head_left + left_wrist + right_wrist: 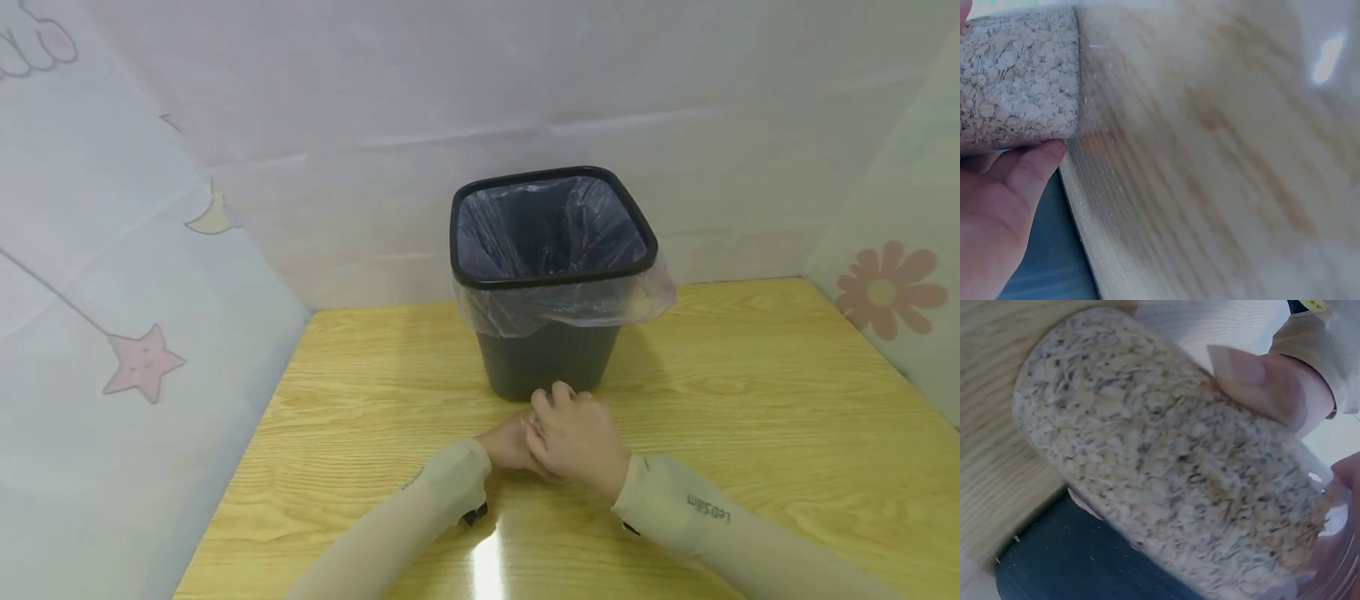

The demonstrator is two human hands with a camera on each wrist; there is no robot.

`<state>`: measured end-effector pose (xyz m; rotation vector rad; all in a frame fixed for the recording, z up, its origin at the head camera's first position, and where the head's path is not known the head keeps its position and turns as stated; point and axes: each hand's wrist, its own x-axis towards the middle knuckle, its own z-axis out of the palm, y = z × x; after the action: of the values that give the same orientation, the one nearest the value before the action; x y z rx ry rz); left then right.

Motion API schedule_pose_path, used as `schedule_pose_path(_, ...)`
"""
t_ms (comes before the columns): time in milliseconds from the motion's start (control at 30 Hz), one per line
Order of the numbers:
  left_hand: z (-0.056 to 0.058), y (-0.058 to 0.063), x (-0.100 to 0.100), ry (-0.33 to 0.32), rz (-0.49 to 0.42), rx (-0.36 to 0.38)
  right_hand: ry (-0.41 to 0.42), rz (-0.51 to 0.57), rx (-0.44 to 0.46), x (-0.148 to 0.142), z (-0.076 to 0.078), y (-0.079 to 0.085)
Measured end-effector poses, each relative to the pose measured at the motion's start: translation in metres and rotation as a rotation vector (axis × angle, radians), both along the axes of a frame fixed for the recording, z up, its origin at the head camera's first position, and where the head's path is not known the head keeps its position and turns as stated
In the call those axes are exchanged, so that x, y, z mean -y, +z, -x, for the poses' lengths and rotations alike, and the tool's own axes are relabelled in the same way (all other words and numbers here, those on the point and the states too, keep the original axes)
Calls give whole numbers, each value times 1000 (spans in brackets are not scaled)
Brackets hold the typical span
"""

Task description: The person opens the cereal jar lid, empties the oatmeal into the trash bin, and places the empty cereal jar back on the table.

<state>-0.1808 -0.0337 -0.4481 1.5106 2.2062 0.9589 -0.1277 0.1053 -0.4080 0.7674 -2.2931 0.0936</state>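
Observation:
A clear jar filled with pale, speckled flakes (1166, 456) appears large in the right wrist view, lying at a slant. Both hands screen it in the head view. My left hand (513, 443) grips the jar's body; its thumb (1257, 384) lies along the side. Over and beside it, my right hand (583, 435) has curled fingers at the jar's clear ridged end, where a finger (1350, 472) shows at the frame edge. One end of the flake-filled jar (1019, 81) also fills the upper left corner of the left wrist view.
A dark bin (551, 358) with a black rim and a translucent plastic liner (517, 308) stands just beyond the hands. The wood-grain table (360, 392) meets cloth-like walls at the back and sides. A printed pink star (145, 364) decorates the left wall.

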Motion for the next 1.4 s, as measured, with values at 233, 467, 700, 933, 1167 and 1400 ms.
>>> schedule_pose_path(233, 3, -3, -4, -22, 13, 17, 77, -40, 25, -9, 4, -2)
schedule_pose_path(467, 3, -5, -1, 24, 48, 144, 236, -60, -43, -16, 16, -5)
schedule_pose_path(700, 1, -3, -3, 49, 53, 197, 372, -73, -58, -23, 25, -5)
schedule_pose_path(933, 1, -2, -2, 84, -2, 378, 507, -96, -24, -28, 36, -4)
schedule_pose_path(1167, -6, 11, 0, 98, -30, 416, 502, -109, 55, -29, 34, -2)
schedule_pose_path(1400, 0, 0, 1, 56, -22, 352, 160, -130, 190, -20, 5, 7)
